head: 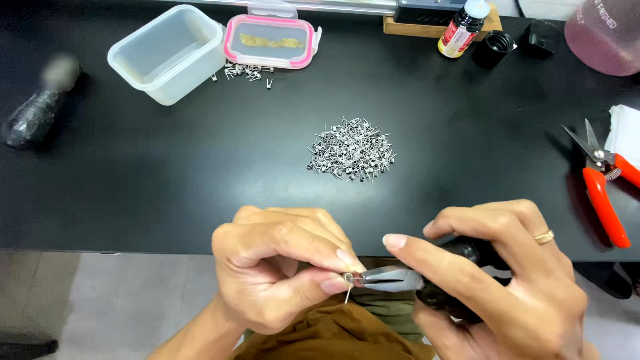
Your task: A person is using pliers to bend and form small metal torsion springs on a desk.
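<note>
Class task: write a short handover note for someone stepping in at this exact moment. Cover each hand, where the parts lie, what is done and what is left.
Left hand: pinches a small wire coil between thumb and forefinger, at the table edge.
Right hand: holds black-handled pliers, tips at the coil.
Parts: main pile of coils at the middle of the black table; a few coils by the clear container and pink-rimmed lid. Red-handled snips lie at right.
Done: cannot tell which coils are finished.
Left: one coil in hand; which pile waits is unclear.

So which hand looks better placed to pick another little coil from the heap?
Probably the left hand: it only pinches a small wire coil, while the right hand is wrapped around the pliers. The heap lies ahead.
</note>
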